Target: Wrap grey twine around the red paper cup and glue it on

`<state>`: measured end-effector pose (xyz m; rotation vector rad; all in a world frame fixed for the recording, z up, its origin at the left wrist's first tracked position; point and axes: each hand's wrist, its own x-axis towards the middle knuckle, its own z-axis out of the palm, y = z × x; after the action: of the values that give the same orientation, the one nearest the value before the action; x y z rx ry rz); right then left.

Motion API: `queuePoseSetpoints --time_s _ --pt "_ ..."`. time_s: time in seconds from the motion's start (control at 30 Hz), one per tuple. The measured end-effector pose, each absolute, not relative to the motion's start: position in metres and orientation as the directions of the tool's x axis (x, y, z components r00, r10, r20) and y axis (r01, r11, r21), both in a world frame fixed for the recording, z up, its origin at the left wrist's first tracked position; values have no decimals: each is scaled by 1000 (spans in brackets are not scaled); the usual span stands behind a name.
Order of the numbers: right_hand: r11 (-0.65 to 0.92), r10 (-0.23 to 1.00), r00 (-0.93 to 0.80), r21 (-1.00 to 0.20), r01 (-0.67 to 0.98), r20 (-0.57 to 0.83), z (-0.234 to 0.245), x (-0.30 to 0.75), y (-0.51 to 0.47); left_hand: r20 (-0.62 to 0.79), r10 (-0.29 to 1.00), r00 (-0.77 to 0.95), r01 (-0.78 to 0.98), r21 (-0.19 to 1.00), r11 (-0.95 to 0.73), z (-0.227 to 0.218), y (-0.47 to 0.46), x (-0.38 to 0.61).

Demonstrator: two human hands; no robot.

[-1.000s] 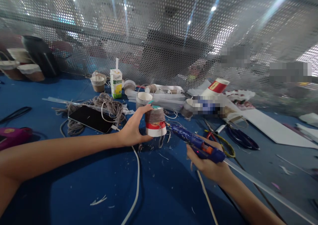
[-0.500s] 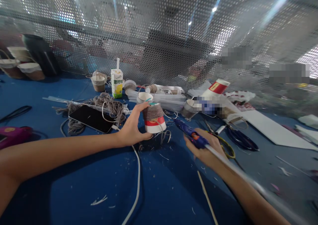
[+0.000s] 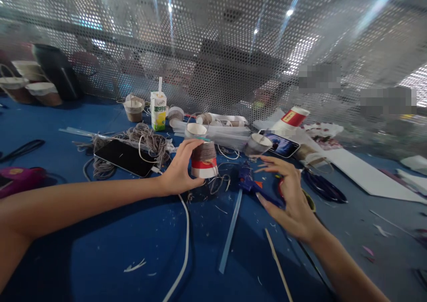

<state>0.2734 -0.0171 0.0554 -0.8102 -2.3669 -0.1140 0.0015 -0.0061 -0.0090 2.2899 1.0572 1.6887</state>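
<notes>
My left hand (image 3: 182, 168) grips an upside-down paper cup (image 3: 204, 162), thumb low and fingers over its top. Grey-brown yarn is wound round the cup's upper part; the lower part is red and white. Loose yarn (image 3: 218, 183) trails beside its rim. On the table to the right lies a blue hot glue gun (image 3: 247, 179) with a long clear glue stick (image 3: 231, 231) sticking out of its back. Just right of it is my right hand (image 3: 287, 195), fingers spread and holding nothing; whether it still touches the gun's handle I cannot tell.
A phone (image 3: 125, 157) rests on a heap of grey yarn (image 3: 147, 137) at left. Behind stand a drink carton (image 3: 158, 110) and several yarn-wrapped cups (image 3: 258, 145). Scissors (image 3: 308, 200) lie beyond my right hand. A white cable (image 3: 185, 248) and a thin stick (image 3: 278, 264) cross the blue table.
My right hand has let go of the glue gun, which now lies on the table, its glue stick pointing toward me. The cup in my left hand has shifted slightly left.
</notes>
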Motion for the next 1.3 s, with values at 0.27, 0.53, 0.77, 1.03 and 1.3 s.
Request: queuePoseSetpoints --time_s 0.27,0.53,0.77,1.03,1.3 --pt "797 532 -784 -502 336 320 33 250 -40 800 561 211 409 449 -794 -10 -5 0" --pt "666 683 -622 -676 316 382 32 258 -31 811 550 202 374 455 -808 -10 -4 -1" --pt "466 760 -543 -882 72 357 28 255 -25 813 542 212 335 461 -822 -11 -3 -1" --pt "278 812 -507 -955 -99 289 35 247 -25 770 570 287 225 524 -821 -12 -3 -4" --pt "238 897 -379 -971 -16 226 36 247 -21 764 567 308 188 535 -824 -10 -4 -3"
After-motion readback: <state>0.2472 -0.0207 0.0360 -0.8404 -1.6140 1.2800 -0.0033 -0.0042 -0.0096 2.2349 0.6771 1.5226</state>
